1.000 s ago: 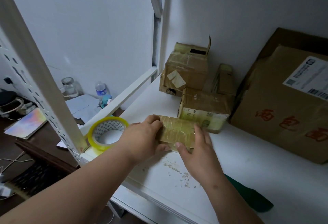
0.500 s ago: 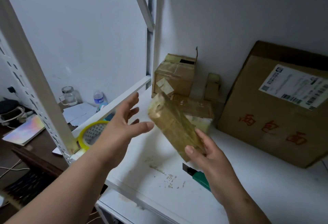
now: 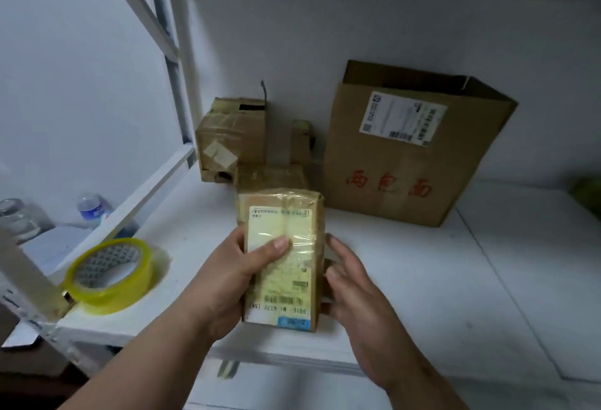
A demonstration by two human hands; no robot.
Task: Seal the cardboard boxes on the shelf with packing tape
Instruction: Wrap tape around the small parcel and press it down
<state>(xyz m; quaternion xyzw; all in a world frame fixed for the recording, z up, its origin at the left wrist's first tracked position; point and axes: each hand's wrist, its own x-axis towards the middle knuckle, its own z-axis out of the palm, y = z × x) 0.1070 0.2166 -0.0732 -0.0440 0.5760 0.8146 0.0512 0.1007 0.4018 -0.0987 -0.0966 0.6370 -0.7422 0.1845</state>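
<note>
Box (image 3: 282,256) between both hands (image 3: 227,279) (tape roll (image 3: 109,274) at shelf edge)

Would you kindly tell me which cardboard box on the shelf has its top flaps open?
The large box with red characters, far right against the wall; its flaps stand up, while the smaller boxes are taped.

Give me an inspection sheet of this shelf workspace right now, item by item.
Surface: white shelf board, mostly bare at right.
Job's things: small taped cardboard box with a pale label, held up; yellow-edged roll of clear packing tape at the shelf's left edge.
Clutter: large open brown carton with red characters; battered taped boxes at the back.
Grippers: left hand grips the small box; right hand touches its side.
Cables: nothing seen.
Surroundings: white wall; plastic water bottle below left.
</note>
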